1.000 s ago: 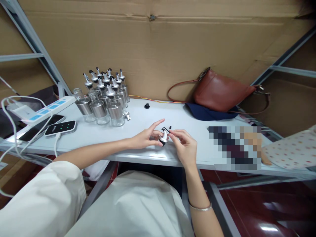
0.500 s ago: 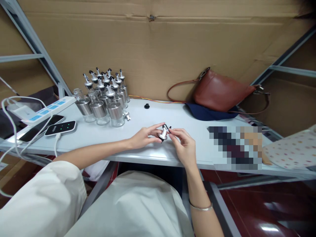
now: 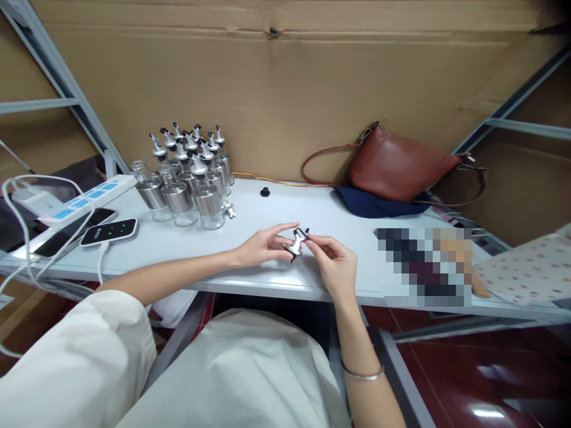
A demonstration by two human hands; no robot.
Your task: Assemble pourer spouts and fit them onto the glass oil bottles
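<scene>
My left hand (image 3: 263,246) pinches a silver pour spout (image 3: 296,242) by its wide base, above the front of the table, with the index finger stretched out over it. At the top of the spout is a black hinged cap (image 3: 302,233). The thumb and fingers of my right hand (image 3: 338,267) are closed on that black part from the right. Beyond my hands lies a small black stopper (image 3: 265,191). Several glass bottles with steel bands (image 3: 209,203) stand at the back left, most topped with similar spouts. A loose spout (image 3: 229,210) lies beside them.
On the left are a white power strip (image 3: 96,196), a dark phone (image 3: 75,232) and a white device (image 3: 109,232) with cables. A brown bag (image 3: 397,163) rests on dark blue cloth (image 3: 375,205) at the back right. A dotted item (image 3: 526,270) lies at the right.
My right hand has shifted slightly to the right and down, still at the black part. The spout has tilted a little; the left hand is almost still.
</scene>
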